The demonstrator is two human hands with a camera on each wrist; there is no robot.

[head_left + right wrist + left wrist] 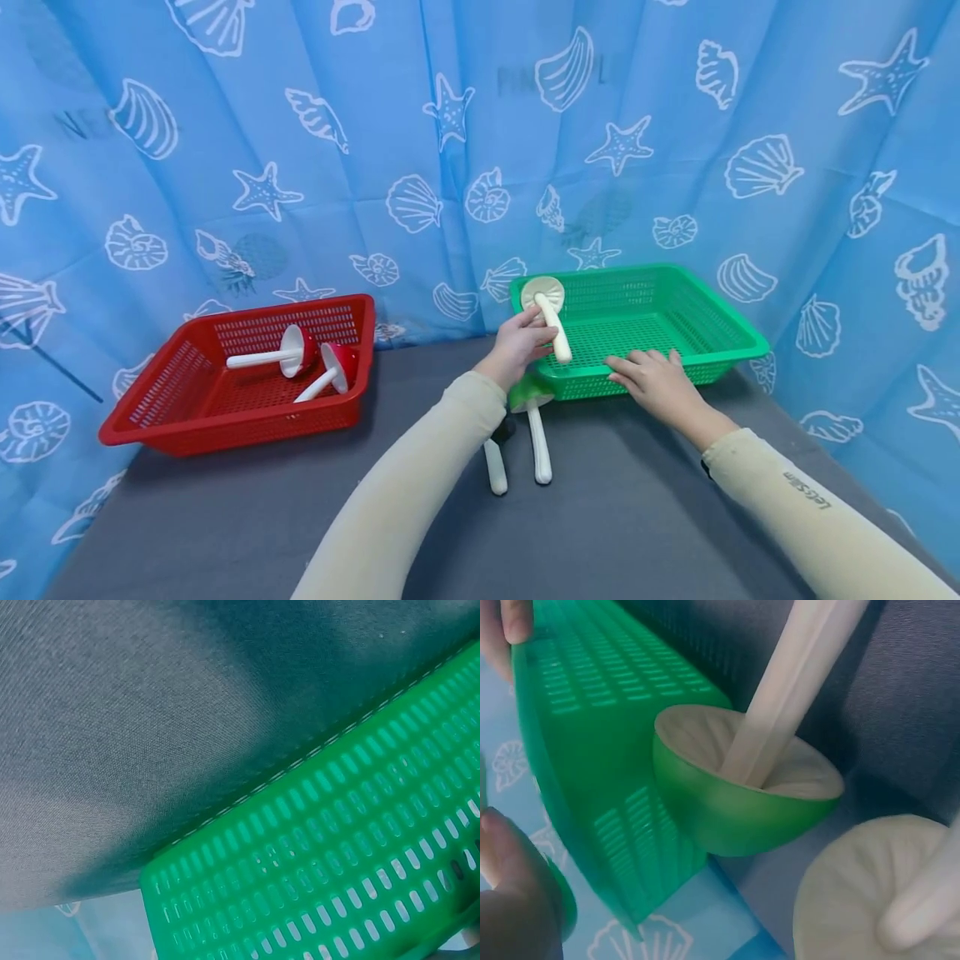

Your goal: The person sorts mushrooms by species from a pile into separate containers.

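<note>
My left hand (520, 346) pinches the white stem of a toy mushroom (542, 291) over the left end of the green basket (720, 357), with the cap's pale underside facing me. My right hand (663, 387) grips the basket's front rim. Beneath my left hand, a green-capped toy mushroom (539, 442) lies against the basket's front corner, its stem toward me. Another toy mushroom (496, 468) lies beside it, its cap mostly hidden by my left wrist. In the left wrist view, the green cap (735, 817) and a second pale underside (847, 892) show up close.
A red basket (247, 425) at the left holds two red-capped toy mushrooms (298, 350). Both baskets stand on a grey cloth-covered table (622, 517). A blue curtain (450, 242) with shell and starfish prints hangs right behind them.
</note>
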